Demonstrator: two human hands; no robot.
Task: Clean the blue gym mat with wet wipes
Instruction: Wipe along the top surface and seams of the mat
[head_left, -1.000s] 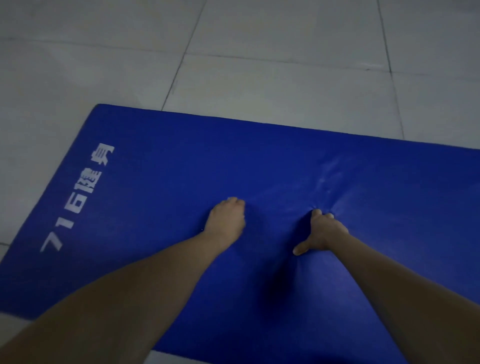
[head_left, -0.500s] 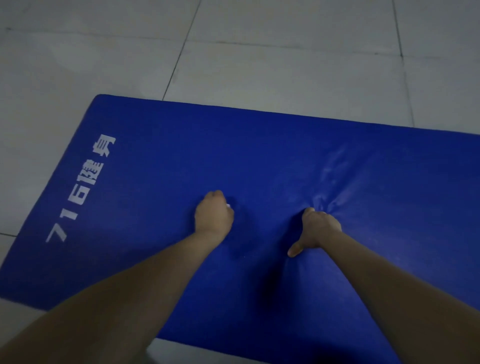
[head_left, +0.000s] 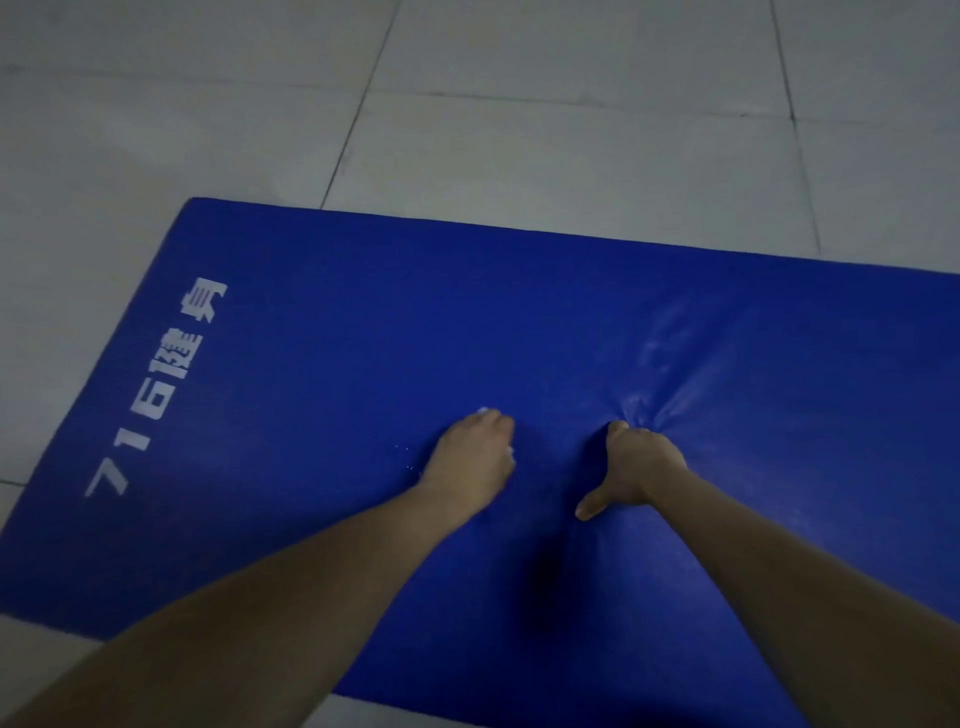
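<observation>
My left hand (head_left: 475, 457) is clenched around a wet wipe (head_left: 484, 411) and presses it on the blue gym mat (head_left: 322, 322). Only white scraps of the wipe show at my fingertips and by the thumb. A few white specks (head_left: 408, 460) lie on the mat just beside it. My right hand (head_left: 631, 467) leans on the mat close by, thumb stuck out sideways and fingers bent down into the padding. I cannot tell whether they are clenched or just pressing. Creases (head_left: 670, 405) fan out from them. The mat lies flat on the pale tiled floor (head_left: 571, 130), with white lettering (head_left: 156, 387) at its left end. My forearms hide part of its near side.
</observation>
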